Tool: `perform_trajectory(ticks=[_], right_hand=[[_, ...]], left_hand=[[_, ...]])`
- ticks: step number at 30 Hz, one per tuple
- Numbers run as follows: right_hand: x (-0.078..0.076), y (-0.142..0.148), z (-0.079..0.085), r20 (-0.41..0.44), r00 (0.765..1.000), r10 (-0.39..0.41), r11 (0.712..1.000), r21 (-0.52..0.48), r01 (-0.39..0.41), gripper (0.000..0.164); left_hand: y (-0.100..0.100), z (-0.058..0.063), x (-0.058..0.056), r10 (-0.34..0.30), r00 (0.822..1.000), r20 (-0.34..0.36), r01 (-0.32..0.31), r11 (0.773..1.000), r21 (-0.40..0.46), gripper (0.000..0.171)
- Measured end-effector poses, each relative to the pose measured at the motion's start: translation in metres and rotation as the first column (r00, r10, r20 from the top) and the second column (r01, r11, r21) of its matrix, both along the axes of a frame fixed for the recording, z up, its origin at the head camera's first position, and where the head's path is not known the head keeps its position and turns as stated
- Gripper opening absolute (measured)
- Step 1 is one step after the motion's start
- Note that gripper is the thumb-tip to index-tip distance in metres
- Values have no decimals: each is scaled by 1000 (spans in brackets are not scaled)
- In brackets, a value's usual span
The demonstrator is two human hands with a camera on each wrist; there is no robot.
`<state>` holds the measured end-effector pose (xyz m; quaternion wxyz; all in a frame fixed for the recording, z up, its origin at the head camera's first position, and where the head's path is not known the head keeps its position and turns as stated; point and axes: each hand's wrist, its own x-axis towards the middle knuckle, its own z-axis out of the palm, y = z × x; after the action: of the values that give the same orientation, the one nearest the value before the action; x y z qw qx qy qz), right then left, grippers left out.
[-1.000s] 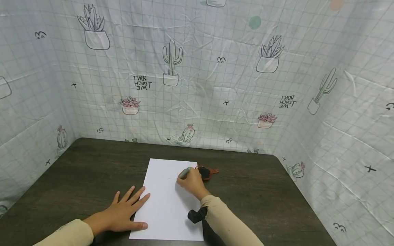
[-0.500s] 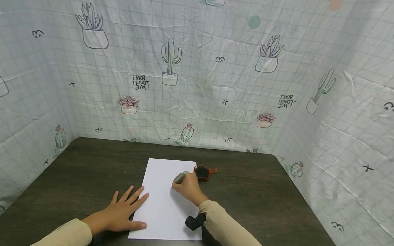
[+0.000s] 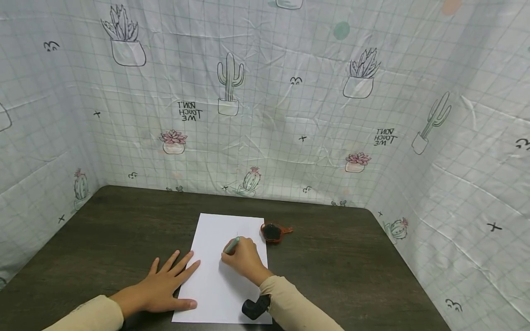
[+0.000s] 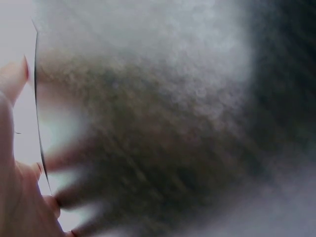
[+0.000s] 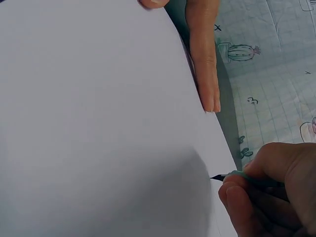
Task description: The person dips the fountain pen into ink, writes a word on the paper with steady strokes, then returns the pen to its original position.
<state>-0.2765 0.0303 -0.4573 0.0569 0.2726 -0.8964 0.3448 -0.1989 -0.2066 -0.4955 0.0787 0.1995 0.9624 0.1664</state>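
Note:
A white sheet of paper point(image 3: 209, 294) lies lengthwise on the dark table. My left hand point(image 3: 161, 289) rests flat at its left edge, fingers spread, with some fingertips and the thumb on the sheet. In the left wrist view, fingers point(image 4: 15, 81) show only at the left; the rest is blurred. My right hand point(image 3: 246, 261) pinches a grey-green pen point(image 3: 232, 245) over the upper middle of the paper. Its dark tip point(image 5: 217, 177) is at the paper's surface in the right wrist view. Faint thin lines point(image 3: 237, 233) show above this hand.
A small orange-rimmed object point(image 3: 272, 232) with a dark middle and a short tail lies by the paper's upper right edge. The dark wooden table point(image 3: 331, 257) extends to both sides. A cactus-print cloth point(image 3: 269, 115) hangs behind and along the sides.
My right hand has moved left and slightly toward me across the paper, with the pen still pinched. The left hand has kept its place on the sheet.

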Motion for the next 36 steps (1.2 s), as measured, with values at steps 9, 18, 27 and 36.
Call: perform_trajectory(ticks=[9, 18, 27, 36], right_hand=[[-10, 6, 7, 37, 999, -31, 998, -51, 32, 12], [-28, 21, 21, 64, 992, -106, 990, -81, 111, 11], [-32, 26, 11, 111, 983, -148, 986, -60, 156, 12], [-33, 24, 4, 123, 983, -139, 988, -52, 146, 13]], left_hand=[[4, 13, 6, -21, 999, 48, 20, 999, 27, 94], [3, 14, 4, -19, 999, 41, 17, 999, 38, 94], [4, 17, 5, -28, 998, 52, 25, 999, 44, 93], [1, 5, 2, -22, 1000, 19, 21, 998, 52, 93]])
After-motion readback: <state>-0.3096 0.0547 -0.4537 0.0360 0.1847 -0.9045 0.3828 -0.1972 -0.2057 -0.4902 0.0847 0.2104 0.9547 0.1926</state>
